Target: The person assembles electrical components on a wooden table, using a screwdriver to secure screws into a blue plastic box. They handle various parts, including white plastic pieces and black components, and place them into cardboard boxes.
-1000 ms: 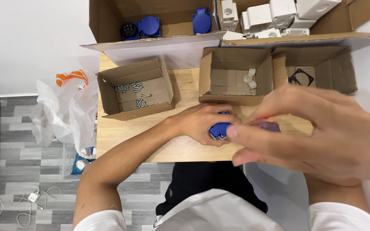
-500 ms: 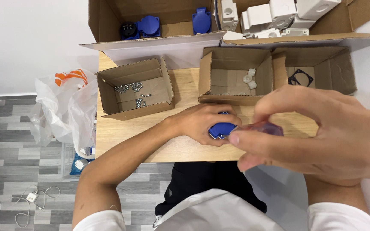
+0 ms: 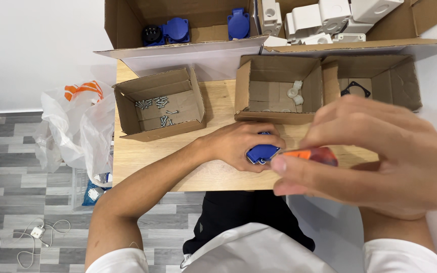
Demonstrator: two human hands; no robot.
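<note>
A blue socket part (image 3: pixel 261 152) is gripped by the left hand (image 3: pixel 241 144) on the bench (image 3: pixel 142 162). An orange-handled tool (image 3: pixel 312 154) is pinched in the right hand (image 3: pixel 380 156), tip hidden. Screws (image 3: pixel 158 108) are held in one small carton (image 3: pixel 160 103), white pieces (image 3: pixel 294 92) in another (image 3: pixel 279 88).

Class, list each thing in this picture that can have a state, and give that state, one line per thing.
Left hand: closed on the blue socket part.
Blue socket part: held on the table.
Right hand: gripping the orange-handled screwdriver.
Orange-handled screwdriver: held, tip at the part.
Screw box: open.
White plastic bag: crumpled.
</note>
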